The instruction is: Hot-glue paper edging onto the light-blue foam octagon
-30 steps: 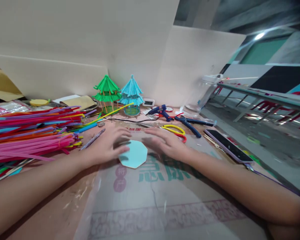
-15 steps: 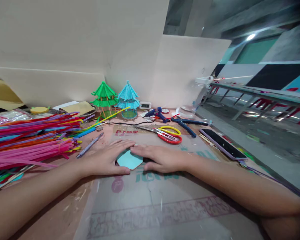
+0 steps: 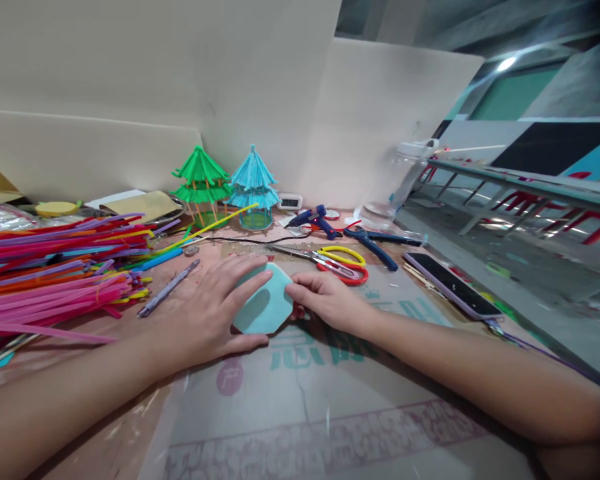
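A light-blue hexagonal piece of card (image 3: 265,303) is tilted up off the plastic-covered work surface, between both hands. My left hand (image 3: 220,307) grips it from the left, the thumb at its lower edge and the fingers reaching over its upper side. At the right edge, my right hand (image 3: 325,300) pinches the card between thumb and curled fingers; some of those fingertips are hidden. Just beyond the hands lie scissors (image 3: 343,263) with red and yellow handles. A purple pen (image 3: 169,288) rests left of my left hand.
Bundles of coloured pipe cleaners (image 3: 60,267) cover the left side. Behind stand a green pavilion model (image 3: 203,187) and a blue one (image 3: 253,187). A glue gun (image 3: 316,220), pliers (image 3: 373,247), a phone (image 3: 453,285) and a clear bottle (image 3: 400,177) are toward the right.
The card has risen from lying flat to a tilt. My right hand has moved from lying over its edge to pinching it. The view has shifted slightly.
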Motion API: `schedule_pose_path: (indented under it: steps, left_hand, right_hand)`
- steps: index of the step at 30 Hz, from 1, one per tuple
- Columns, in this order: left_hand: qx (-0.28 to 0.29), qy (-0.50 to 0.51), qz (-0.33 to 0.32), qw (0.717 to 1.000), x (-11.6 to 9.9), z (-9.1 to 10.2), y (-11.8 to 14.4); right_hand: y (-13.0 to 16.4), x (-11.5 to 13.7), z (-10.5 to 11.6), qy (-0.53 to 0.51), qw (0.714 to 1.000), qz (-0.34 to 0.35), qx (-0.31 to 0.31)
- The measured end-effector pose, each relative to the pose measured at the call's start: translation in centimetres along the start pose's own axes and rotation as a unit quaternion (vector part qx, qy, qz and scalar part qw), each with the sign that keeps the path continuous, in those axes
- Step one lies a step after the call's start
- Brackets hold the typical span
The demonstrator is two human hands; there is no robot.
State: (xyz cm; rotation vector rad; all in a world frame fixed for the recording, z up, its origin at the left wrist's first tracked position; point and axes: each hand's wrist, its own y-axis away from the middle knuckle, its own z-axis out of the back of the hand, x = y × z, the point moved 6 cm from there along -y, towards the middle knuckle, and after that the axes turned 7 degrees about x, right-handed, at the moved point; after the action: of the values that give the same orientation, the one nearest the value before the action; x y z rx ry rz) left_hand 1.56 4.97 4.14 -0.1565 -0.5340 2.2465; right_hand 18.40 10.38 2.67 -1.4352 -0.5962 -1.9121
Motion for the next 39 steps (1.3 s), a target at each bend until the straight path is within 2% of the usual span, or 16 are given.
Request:
schedule_pose_path:
  steps: [4, 7, 9, 10, 13, 17, 21, 22, 24, 27, 30, 32, 34, 36, 38, 39]
  left_hand:
    - [0.013, -0.004, 0.005, 1.0, 0.1, -0.2, 0.0]
    - [0.072, 0.006, 0.043, 0.996, 0.7, -1.1, -0.3]
    - [0.119, 0.022, 0.072, 0.99, 1.2, -1.8, -0.4]
    - [0.133, 0.036, 0.081, 0.987, 1.4, -2.0, -0.5]
    - [0.114, 0.096, 0.104, 0.983, 2.1, -2.0, -0.6]
    - [0.055, 0.154, 0.164, 0.973, 3.9, -1.8, -0.5]
    - [0.11, 0.154, 0.15, 0.97, 3.8, -2.4, -0.8]
    - [0.118, 0.154, 0.146, 0.97, 3.7, -2.4, -0.9]
    - [0.1, 0.144, 0.148, 0.973, 3.4, -2.0, -0.9]
    - [0.022, 0.094, 0.126, 0.987, 2.6, -0.9, -0.6]
    - [-0.048, 0.037, 0.083, 0.995, 1.3, 0.1, -0.4]
    - [-0.058, 0.025, 0.054, 0.997, 0.3, 0.4, -0.4]
    - [-0.05, 0.052, 0.034, 0.997, -0.2, 0.6, -0.6]
    - [-0.064, 0.117, 0.057, 0.989, 0.1, 0.9, -0.6]
    - [-0.079, 0.183, 0.064, 0.978, 0.6, 1.1, -0.4]
    - [-0.083, 0.203, 0.048, 0.975, 0.6, 1.2, -0.3]
  right_hand:
    - [0.0, -0.1, 0.0, 0.009, 1.0, 0.005, -0.009]
    - [-0.2, -0.9, 1.2, 0.021, 0.998, -0.005, -0.062]
    - [-0.2, -0.8, 2.7, 0.124, 0.983, 0.035, -0.134]
    - [-0.2, -0.4, 3.3, 0.196, 0.965, 0.065, -0.165]
    - [-0.4, 0.2, 4.5, 0.345, 0.91, 0.123, -0.195]
    - [-0.8, -0.6, 5.9, 0.352, 0.908, 0.08, -0.214]
    - [-0.9, -1.0, 6.5, 0.333, 0.909, 0.071, -0.242]
    - [-0.9, -1.0, 6.5, 0.325, 0.911, 0.074, -0.242]
    - [-1.0, -0.9, 6.4, 0.301, 0.92, 0.08, -0.237]
    - [-1.0, -0.4, 5.6, 0.246, 0.944, 0.082, -0.202]
    - [-1.0, 0.2, 3.2, 0.151, 0.979, 0.085, -0.111]
    - [-0.9, 0.3, 1.3, 0.073, 0.994, 0.071, -0.042]
    - [-0.6, 0.4, 0.1, 0.039, 0.997, 0.057, -0.016]
    - [-0.1, 0.6, -0.2, 0.095, 0.992, 0.07, -0.036]
    - [0.5, 1.3, -0.2, 0.182, 0.973, 0.133, -0.049]
    - [0.8, 1.7, -0.3, 0.222, 0.958, 0.174, -0.048]
